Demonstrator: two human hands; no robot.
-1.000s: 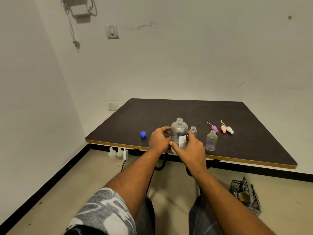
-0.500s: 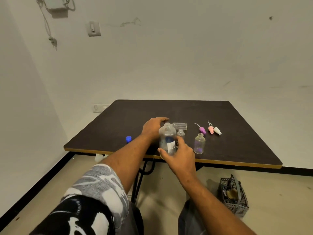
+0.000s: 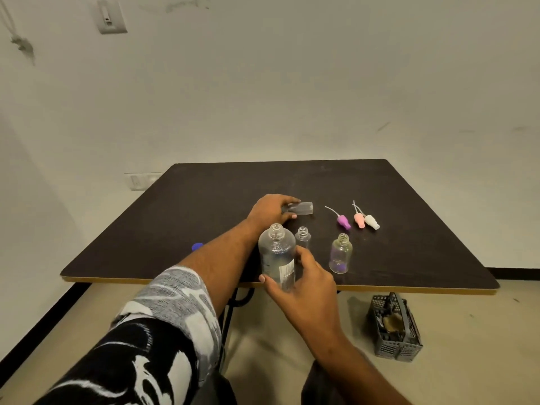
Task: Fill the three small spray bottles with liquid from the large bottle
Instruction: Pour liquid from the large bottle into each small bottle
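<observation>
Near the worktop's front edge, centre frame, the right hand wraps its grip round the uncapped large bottle, upright, mouth up, likely steadying it for pouring; just behind, the left hand holds in its grip a small spray bottle lying sideways, long axis left-right, probably to stand it.

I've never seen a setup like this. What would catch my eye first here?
Two bare hands work at the near edge of a dark table: the right hand grips a large clear bottle, uncapped, and the left hand, further back, holds a small bottle lying on its side. Right of them lie a purple spray top, a pink spray top and a white spray top; a small open bottle and a purple-tinted bottle stand nearer.
</observation>
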